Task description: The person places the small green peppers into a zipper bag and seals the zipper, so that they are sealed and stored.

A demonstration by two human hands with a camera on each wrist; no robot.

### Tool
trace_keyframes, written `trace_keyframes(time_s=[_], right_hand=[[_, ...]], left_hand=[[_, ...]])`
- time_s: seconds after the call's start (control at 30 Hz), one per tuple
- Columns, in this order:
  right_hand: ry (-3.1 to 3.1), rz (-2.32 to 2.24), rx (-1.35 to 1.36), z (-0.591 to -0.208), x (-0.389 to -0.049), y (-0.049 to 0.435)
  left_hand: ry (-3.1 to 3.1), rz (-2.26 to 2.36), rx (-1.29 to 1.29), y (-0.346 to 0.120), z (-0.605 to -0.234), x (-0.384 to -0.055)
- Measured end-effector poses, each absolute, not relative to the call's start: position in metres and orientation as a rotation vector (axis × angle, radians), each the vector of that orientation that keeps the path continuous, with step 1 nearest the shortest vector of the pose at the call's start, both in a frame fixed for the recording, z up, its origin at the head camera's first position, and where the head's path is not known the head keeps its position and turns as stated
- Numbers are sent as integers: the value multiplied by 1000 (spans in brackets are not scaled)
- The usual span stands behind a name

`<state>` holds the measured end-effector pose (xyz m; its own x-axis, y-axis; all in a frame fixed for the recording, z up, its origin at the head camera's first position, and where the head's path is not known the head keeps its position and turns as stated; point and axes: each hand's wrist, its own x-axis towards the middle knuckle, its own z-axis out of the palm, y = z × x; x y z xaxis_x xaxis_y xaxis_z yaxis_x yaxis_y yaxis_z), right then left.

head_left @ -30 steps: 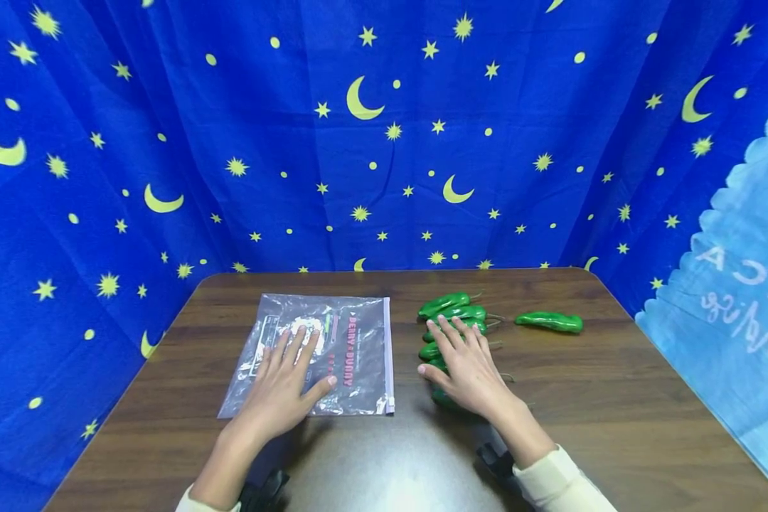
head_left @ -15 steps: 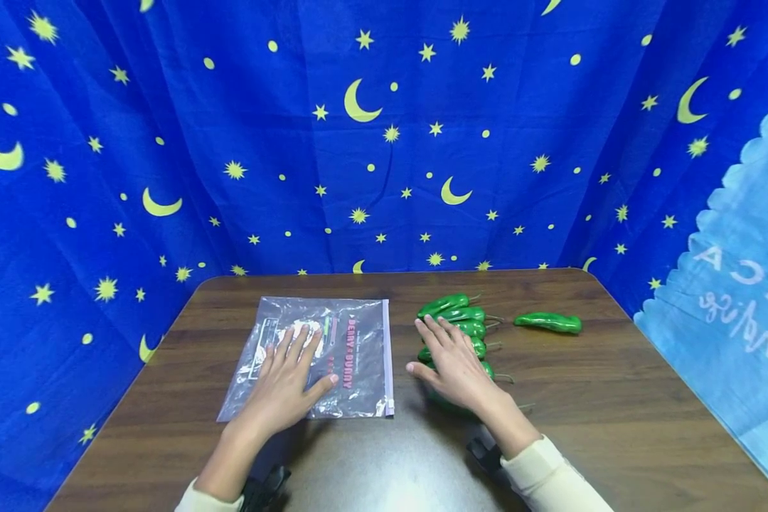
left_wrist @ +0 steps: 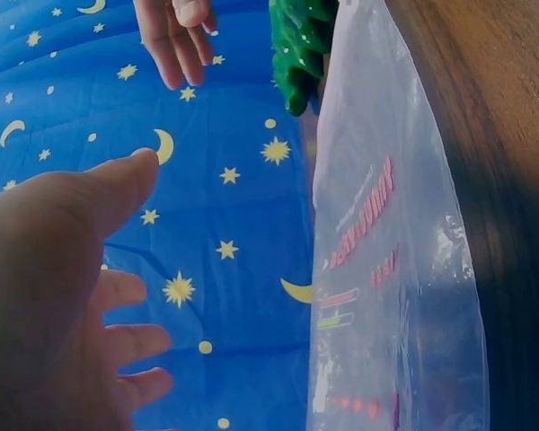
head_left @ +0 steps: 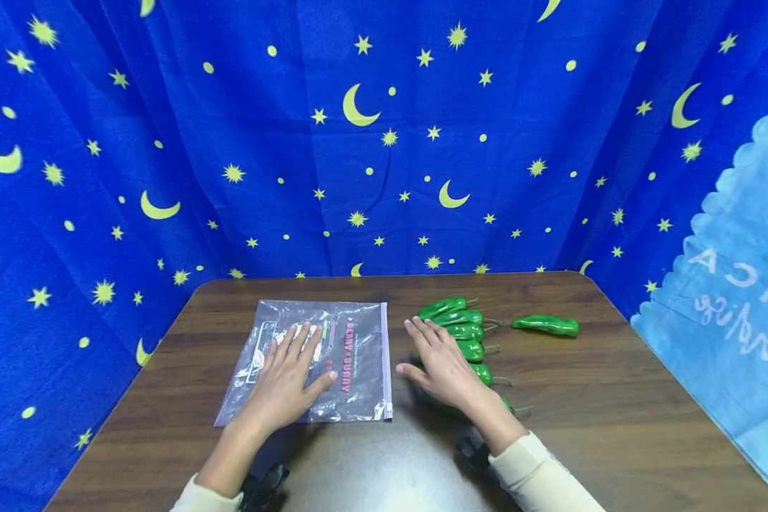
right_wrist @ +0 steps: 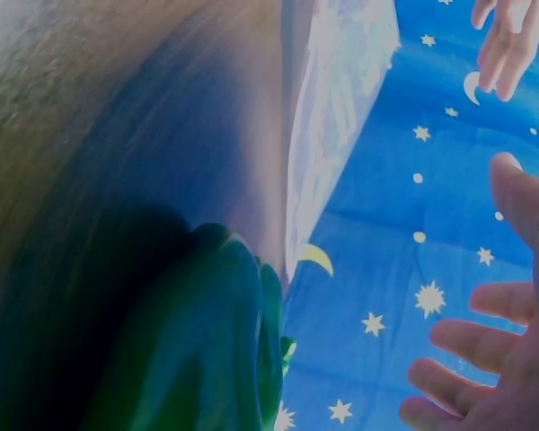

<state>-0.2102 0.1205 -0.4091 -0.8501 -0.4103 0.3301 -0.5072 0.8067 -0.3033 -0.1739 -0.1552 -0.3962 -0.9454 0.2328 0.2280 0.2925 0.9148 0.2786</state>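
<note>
A clear zip bag (head_left: 368,355) with pink lettering lies flat on the table, its slider edge facing right. My left hand (head_left: 281,387) is over the bag, fingers straight and spread; in the left wrist view a gap shows between that hand and the bag (left_wrist: 377,269). To the right, several green peppers (head_left: 466,332) lie in a column, stems pointing right. My right hand (head_left: 444,366) hovers over their left ends with straight fingers and hides part of the lower ones. In the right wrist view the nearest peppers (right_wrist: 207,350) sit below the hand, apart from it.
One more green pepper (head_left: 545,326) lies by itself right of the column. Wooden tabletop (head_left: 614,427) surrounds these things. A blue star-and-moon curtain (head_left: 281,142) stands behind and at the sides, with a light blue cloth (head_left: 736,306) hanging at the right.
My right hand has moved left across the peppers, uncovering more of their stem ends. My left hand stays over the bag. The head view has shifted slightly.
</note>
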Motion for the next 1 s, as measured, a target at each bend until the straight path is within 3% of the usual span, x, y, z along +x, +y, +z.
trace_keyframes(time_s=[1.0], right_hand=[[-2714, 555, 752, -413, -223, 98]], left_hand=[[-2942, -427, -399, -157, -398, -185]])
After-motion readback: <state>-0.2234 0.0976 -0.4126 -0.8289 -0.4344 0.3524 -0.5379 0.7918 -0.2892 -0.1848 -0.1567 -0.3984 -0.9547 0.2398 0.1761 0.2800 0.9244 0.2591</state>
